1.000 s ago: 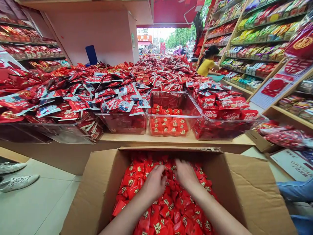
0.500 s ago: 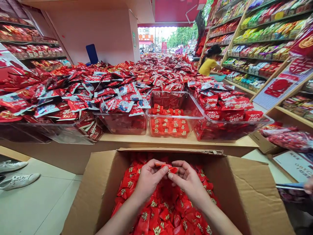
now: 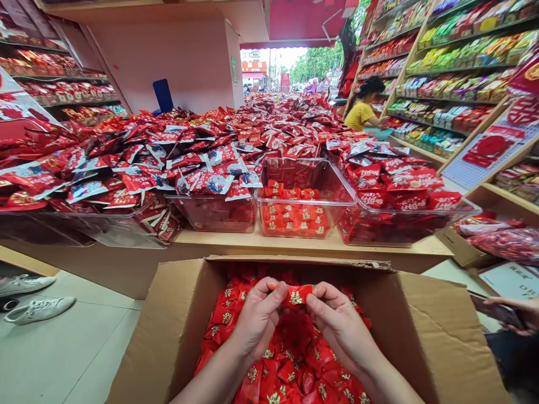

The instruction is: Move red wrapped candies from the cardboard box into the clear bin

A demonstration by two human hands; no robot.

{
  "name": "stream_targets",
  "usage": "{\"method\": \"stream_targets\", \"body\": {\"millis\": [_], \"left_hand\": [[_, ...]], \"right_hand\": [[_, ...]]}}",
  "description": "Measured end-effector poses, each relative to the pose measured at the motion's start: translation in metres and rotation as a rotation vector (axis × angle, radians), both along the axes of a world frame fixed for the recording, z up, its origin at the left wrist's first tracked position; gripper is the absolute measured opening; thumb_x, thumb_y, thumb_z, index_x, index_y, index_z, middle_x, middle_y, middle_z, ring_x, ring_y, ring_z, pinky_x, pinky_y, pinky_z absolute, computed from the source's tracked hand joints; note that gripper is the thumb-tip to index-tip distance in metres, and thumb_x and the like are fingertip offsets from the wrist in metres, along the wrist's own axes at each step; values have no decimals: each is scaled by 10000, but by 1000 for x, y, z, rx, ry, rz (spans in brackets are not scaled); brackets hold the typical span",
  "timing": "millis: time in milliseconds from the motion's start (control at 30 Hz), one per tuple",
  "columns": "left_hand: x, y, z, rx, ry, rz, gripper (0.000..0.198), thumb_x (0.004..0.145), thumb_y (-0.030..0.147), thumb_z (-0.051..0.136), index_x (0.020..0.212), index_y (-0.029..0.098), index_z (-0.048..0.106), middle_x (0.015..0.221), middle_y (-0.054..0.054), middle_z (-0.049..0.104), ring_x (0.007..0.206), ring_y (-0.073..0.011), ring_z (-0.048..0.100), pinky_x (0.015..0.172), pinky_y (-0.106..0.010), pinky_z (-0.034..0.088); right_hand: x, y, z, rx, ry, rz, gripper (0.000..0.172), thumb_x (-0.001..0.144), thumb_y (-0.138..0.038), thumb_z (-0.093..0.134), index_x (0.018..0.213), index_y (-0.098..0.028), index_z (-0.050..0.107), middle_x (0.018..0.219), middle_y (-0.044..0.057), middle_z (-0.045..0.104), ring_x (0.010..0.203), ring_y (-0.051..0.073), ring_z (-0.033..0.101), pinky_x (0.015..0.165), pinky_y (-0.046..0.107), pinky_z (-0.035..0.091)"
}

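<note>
Bright even light, daylight at the doorway (image 3: 273,62) (edges bowed)

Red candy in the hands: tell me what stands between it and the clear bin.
The far wall of the cardboard box, just beyond the red candy held by the left hand and right hand. Past its rim, nothing visible blocks the clear bin.

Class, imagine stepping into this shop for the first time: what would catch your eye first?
Huge mounds of red packets heaped on the wooden counter ahead stand out. Nearer, the left hand and right hand pinch one red-wrapped sweet above an open cardboard carton full of them.
</note>
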State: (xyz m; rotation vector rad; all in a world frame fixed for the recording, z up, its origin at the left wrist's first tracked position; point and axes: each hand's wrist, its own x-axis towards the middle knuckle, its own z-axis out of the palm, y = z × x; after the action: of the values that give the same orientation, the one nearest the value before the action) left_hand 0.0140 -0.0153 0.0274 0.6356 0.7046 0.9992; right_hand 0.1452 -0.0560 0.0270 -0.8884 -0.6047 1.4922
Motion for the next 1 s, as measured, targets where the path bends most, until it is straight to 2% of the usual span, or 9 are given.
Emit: {"method": "stream_targets", "body": {"millis": [67, 167, 300, 400, 533, 633, 800, 933, 1000], "left_hand": [[1, 0, 0, 64, 51, 43, 178, 642, 268, 703, 599, 181, 554, 594, 70, 571, 587, -71, 498, 593, -194, 398], [2, -1, -1, 163, 162, 93, 152, 604, 202, 729, 552, 154, 595, 543, 66, 552, 553, -62, 462, 554, -165, 373], [4, -5, 2, 180, 202, 41, 140, 570, 159, 745, 668, 153, 646, 603, 38, 615, 591, -86, 520, 580, -185, 417], [5, -6, 4, 143, 189, -7, 214, 557, 156, 753, 753, 160, 668, 690, 13, 656, 660, -104, 567, 642, -208, 454], [4, -3, 0, 85, 186, 46, 150, 573, 184, 750, 712, 172, 695, 710, 12, 662, 675, -99, 570, 658, -200, 457], [2, 0, -5, 91, 187, 43, 129, 607, 229, 730, 719, 169, 709, 696, 3, 645, 669, -106, 560, 640, -205, 452], [0, 0, -8, 123, 210, 101, 113, 591, 240, 741, 688, 189, 713, 657, 23, 612, 651, -98, 540, 612, -183, 443], [-1, 0, -6, 175, 240, 43, 199, 550, 187, 766, 736, 222, 706, 715, 13, 659, 691, -118, 567, 648, -199, 453], [-2, 2, -5, 230, 261, 22, 132, 552, 178, 763, 670, 207, 712, 657, 13, 645, 657, -114, 556, 625, -194, 447]], "right_hand": [[-2, 0, 1, 0, -23, -26, 142, 647, -253, 702, 672, -181, 582, 664, -24, 588, 614, 90, 517, 607, 202, 434], [-3, 1, 0, 10, -190, -74, 200, 638, -301, 700, 782, -192, 616, 746, 5, 612, 675, 129, 542, 625, 242, 448], [1, 2, -7, 57, -359, -93, 143, 672, -303, 671, 660, -173, 612, 681, -3, 591, 636, 112, 510, 607, 218, 425], [3, 2, -10, 49, -300, -107, 126, 665, -286, 682, 685, -179, 620, 703, -4, 610, 649, 115, 535, 623, 227, 440], [2, 2, -5, 16, -200, -62, 204, 613, -236, 729, 791, -203, 636, 771, 1, 661, 712, 130, 589, 688, 251, 471], [-1, 3, -1, 25, -225, -60, 188, 594, -221, 740, 752, -203, 642, 729, -3, 668, 685, 131, 599, 652, 238, 486], [-6, 4, -1, 48, -237, -150, 173, 579, -256, 746, 714, -197, 655, 665, 3, 658, 618, 132, 586, 582, 227, 484], [-7, 6, -4, 45, -252, -237, 143, 555, -278, 754, 627, -190, 667, 635, 11, 635, 602, 135, 563, 568, 229, 475], [-7, 6, -5, 85, -313, -244, 120, 563, -285, 745, 598, -195, 673, 619, 13, 622, 611, 141, 552, 578, 236, 468]]}}
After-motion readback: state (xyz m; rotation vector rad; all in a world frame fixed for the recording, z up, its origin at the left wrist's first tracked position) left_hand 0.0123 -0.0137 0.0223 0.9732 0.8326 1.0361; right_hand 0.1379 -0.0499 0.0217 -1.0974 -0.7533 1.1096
